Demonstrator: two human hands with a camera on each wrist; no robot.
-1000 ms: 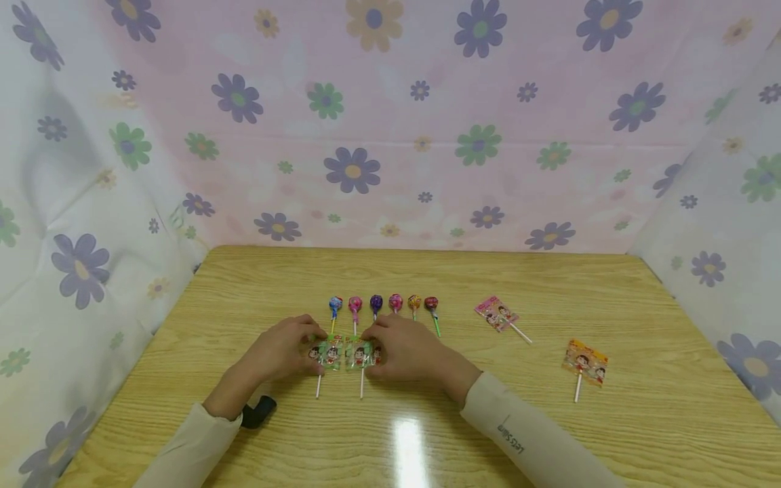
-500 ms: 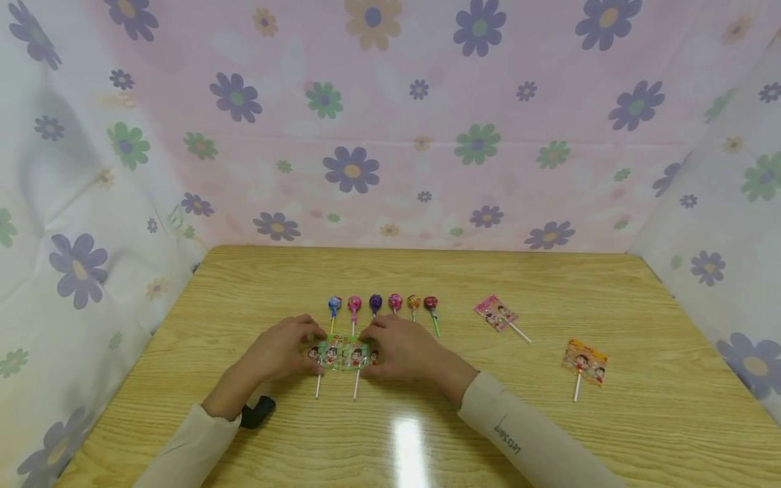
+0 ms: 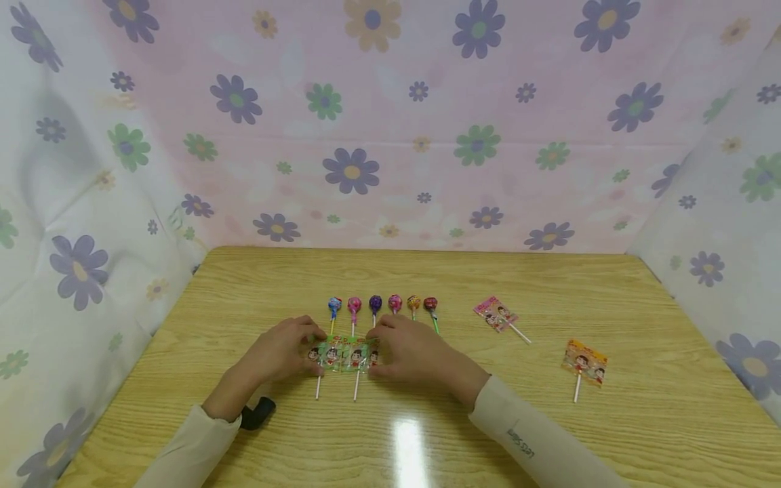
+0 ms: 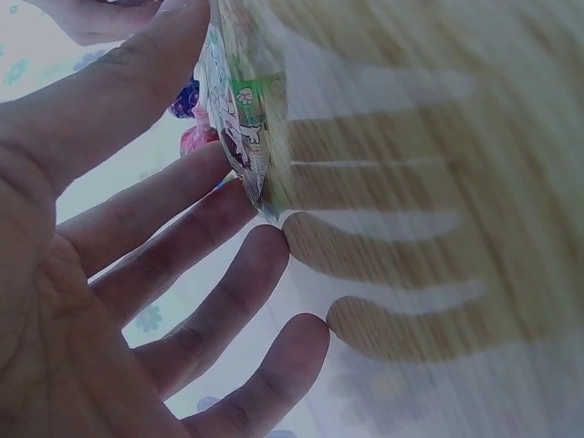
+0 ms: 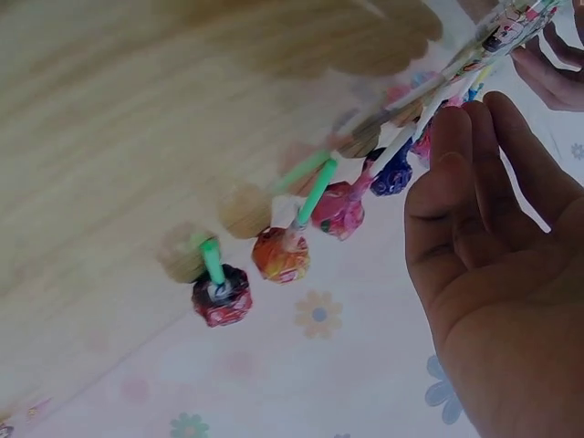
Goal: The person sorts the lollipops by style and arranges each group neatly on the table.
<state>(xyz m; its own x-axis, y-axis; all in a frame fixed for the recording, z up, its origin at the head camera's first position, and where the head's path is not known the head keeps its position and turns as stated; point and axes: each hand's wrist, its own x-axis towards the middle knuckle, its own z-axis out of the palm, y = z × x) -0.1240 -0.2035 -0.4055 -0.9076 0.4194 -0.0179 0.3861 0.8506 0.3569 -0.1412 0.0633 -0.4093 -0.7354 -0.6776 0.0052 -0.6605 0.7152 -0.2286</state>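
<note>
Two flat lollipops in clear green printed wrappers lie side by side on the wooden table (image 3: 488, 420), white sticks toward the person. My left hand (image 3: 283, 349) holds the left green-wrapped lollipop (image 3: 331, 355) by its edges, thumb on the near side and fingers on the far side. In the left wrist view, fingertips (image 4: 306, 333) rest on the tabletop beside the wrapper (image 4: 246, 123). My right hand (image 3: 411, 352) is at the right end of the right green-wrapped lollipop (image 3: 356, 356), its fingers loosely bent. The right thumb is hidden in the right wrist view.
Several round lollipops stand in a row behind the hands, from a blue one (image 3: 335, 304) to a dark red one (image 3: 431, 305). A pink-wrapped lollipop (image 3: 495, 314) and an orange-wrapped lollipop (image 3: 584, 362) lie to the right. Flowered cloth (image 3: 390, 169) encloses the table.
The right green-wrapped lollipop has slid left until its wrapper meets the left one. My right hand went left with it, then drew back slightly right. The left hand has stayed in place.
</note>
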